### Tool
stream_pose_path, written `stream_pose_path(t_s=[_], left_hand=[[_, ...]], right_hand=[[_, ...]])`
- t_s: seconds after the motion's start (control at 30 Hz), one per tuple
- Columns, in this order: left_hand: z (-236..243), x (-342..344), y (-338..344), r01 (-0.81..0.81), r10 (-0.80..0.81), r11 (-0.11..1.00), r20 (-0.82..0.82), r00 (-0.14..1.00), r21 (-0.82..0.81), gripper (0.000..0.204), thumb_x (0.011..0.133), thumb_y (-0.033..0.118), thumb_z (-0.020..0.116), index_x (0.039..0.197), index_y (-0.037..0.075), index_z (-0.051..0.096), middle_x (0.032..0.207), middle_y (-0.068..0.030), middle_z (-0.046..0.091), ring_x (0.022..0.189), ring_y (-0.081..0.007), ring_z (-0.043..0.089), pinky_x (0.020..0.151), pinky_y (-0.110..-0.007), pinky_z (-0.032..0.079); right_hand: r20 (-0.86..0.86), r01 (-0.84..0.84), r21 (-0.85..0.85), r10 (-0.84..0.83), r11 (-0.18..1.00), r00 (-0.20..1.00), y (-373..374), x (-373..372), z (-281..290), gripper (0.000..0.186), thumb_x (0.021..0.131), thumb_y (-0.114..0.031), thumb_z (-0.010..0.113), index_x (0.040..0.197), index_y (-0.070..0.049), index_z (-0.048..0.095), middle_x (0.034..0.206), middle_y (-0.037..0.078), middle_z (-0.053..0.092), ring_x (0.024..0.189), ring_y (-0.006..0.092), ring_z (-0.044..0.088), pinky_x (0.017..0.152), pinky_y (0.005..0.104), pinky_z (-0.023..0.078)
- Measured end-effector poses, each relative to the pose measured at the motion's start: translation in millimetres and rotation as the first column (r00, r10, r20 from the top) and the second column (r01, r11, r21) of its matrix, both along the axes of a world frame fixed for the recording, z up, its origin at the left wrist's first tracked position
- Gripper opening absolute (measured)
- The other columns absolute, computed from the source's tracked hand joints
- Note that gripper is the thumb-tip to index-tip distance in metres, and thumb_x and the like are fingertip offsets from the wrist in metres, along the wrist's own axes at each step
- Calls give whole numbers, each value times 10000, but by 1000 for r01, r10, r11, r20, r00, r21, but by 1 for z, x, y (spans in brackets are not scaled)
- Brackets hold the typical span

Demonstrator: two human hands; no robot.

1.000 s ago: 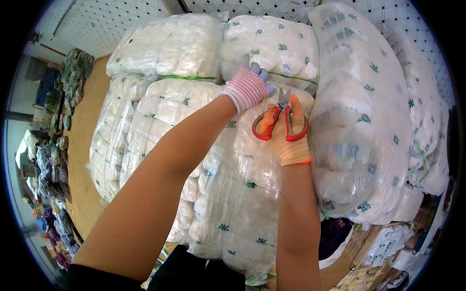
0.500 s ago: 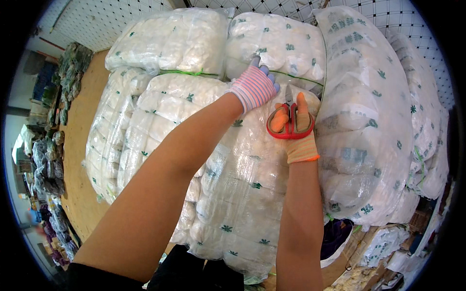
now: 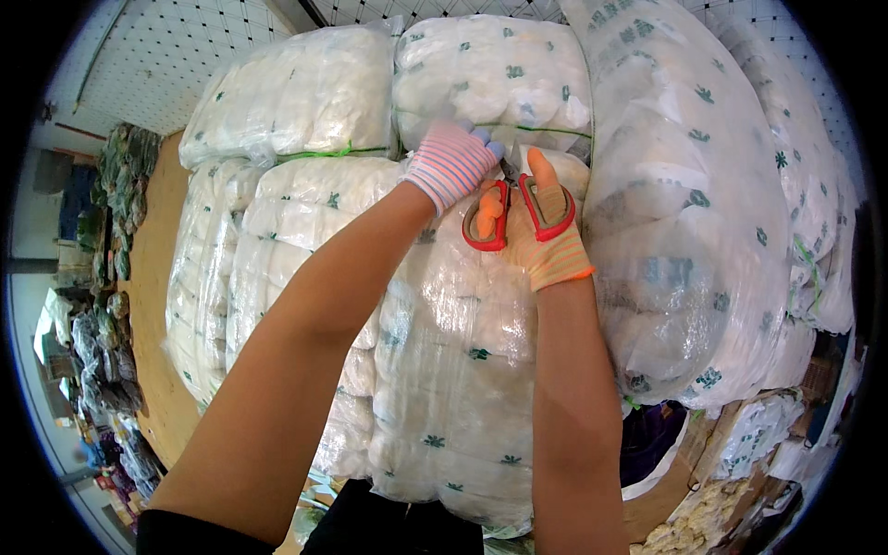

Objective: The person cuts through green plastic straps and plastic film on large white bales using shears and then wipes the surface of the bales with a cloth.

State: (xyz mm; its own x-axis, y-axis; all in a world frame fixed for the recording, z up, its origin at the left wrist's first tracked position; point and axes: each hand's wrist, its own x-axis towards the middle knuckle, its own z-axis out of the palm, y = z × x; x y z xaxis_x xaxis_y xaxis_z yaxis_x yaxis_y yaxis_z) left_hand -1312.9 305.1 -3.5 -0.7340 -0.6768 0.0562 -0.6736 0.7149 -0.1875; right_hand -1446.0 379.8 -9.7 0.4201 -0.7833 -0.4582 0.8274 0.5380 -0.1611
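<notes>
My right hand (image 3: 552, 242), in an orange-and-cream striped glove, holds red-handled scissors (image 3: 504, 216). Finger and thumb pass through the loops, which are spread apart, and the blades are partly hidden beside my left hand. That hand (image 3: 451, 168), in a pink-and-grey striped glove with lavender fingertips, has its fingers curled against the bales; whatever they grip is hidden. Beyond it, a green cord (image 3: 546, 129) runs along the lower front of the upper middle bale (image 3: 490, 79). Under both hands lies a large clear-plastic bale (image 3: 453, 370) of white bundles, printed with small green marks.
More plastic-wrapped bales stand around: one upper left (image 3: 296, 92), a tall bulging one (image 3: 680, 213) at the right. A tan floor (image 3: 153, 277) runs down the left, past dark bundles (image 3: 97, 342). A dark purple thing (image 3: 652, 439) lies lower right. Behind rises a patterned white wall (image 3: 185, 65).
The scissors have moved left toward my left hand, and their handles have spread. My left hand has shifted slightly left, its fingers now more curled. The view has shifted a little.
</notes>
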Motion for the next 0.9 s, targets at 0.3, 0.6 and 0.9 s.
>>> stream_pose_path(t_s=[0.3,0.6,0.9], left_hand=[[-5,1,-1,-84,86,996,-61,994,26,185,741,219,545,906,161,604,867,-39,607,886,-225,579,944,-461,355],[3,10,5,-186,179,981,101,979,61,173,781,182,483,893,136,607,897,-54,614,932,-223,573,906,-396,384],[37,20,39,-216,181,974,343,922,65,271,822,205,470,1052,121,585,1092,-93,566,1136,-270,454,938,-412,337]], right_hand=[[-71,231,201,-221,952,973,-23,12,-10,430,775,-440,624,772,-43,459,696,55,486,552,137,434,429,237,357],[-16,136,-31,-137,990,990,119,19,29,262,849,-254,545,916,-3,514,721,47,519,617,142,494,557,246,418],[-382,-144,269,242,952,892,299,24,100,340,845,-233,516,1003,67,492,577,46,509,498,121,490,481,230,401]])
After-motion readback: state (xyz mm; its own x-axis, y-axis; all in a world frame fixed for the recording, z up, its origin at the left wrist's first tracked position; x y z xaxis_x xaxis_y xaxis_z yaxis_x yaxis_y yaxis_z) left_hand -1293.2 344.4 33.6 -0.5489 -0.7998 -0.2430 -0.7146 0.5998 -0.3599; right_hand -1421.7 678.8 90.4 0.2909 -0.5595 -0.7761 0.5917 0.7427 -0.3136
